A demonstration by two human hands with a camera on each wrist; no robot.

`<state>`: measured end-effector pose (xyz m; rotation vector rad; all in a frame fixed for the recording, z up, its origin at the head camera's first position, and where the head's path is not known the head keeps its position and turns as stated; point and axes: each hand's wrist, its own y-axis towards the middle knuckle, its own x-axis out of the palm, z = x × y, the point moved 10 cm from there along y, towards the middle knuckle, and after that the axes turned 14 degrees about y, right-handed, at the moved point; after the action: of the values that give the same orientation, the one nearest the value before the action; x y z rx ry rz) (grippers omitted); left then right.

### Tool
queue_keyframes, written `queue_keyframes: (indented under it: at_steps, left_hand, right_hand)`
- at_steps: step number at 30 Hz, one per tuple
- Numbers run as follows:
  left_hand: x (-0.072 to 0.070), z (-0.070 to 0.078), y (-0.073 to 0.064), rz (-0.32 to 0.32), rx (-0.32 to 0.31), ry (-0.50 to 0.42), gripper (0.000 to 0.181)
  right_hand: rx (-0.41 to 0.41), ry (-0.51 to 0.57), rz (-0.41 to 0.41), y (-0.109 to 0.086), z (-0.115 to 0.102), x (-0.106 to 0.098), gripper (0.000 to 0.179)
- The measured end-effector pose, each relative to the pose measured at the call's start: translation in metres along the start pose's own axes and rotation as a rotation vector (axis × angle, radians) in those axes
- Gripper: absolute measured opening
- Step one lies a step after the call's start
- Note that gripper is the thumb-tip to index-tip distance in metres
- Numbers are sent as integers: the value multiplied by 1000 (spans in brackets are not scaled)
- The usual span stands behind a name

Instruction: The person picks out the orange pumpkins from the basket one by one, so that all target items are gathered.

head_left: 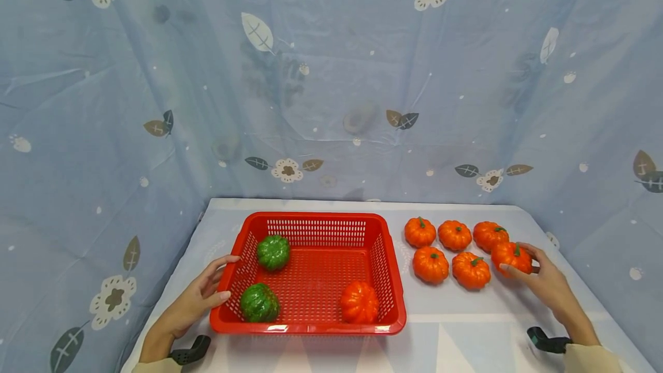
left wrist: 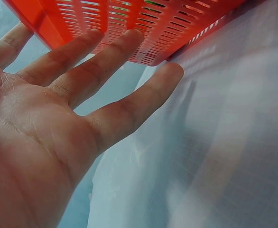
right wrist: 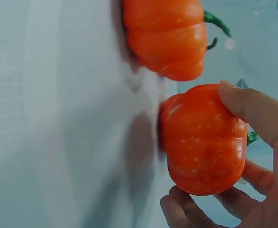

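Note:
A red plastic basket (head_left: 321,330) stands on the table with two green pumpkins, one at its back left (head_left: 273,252) and one at its front left (head_left: 259,303), plus an orange pumpkin (head_left: 359,302) at the front right. At the basket's left side is my left hand (head_left: 189,301), fingers spread and fairly straight, fingertips right at the rim and slotted wall (left wrist: 153,28). On the far right my right hand (head_left: 544,284) grips a small orange pumpkin (right wrist: 205,142), thumb on one side and fingers curled round the other. Its green stem (right wrist: 253,137) shows toward the palm.
Several more orange pumpkins stand in two loose rows right of the basket, among them one at the front (head_left: 471,270) and one at the back (head_left: 490,236). A patterned blue curtain (head_left: 331,102) closes off the back and sides of the table (head_left: 425,338).

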<state>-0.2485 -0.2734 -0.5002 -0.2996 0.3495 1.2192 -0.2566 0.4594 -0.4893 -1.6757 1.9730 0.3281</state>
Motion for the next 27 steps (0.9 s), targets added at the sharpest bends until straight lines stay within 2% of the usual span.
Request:
queue_keyframes:
  at_steps: [6,19,22,27]
  left_hand:
    - [0,-2,-1,1,2,-7,70]
    - [0,-1,-1,1,10,-12,69]
    - [0,0,0,-4,16,-13,68]
    - [0,1,1,-7,16,-7,67]
  right_hand:
    - [9,-10,-49,2,11,6,106]
    - [43,-20,-88,5,10,11,104]
    - [13,-56,-72,5,3,8,100]
    - [-131,-164,5,-1,-25,3,87]
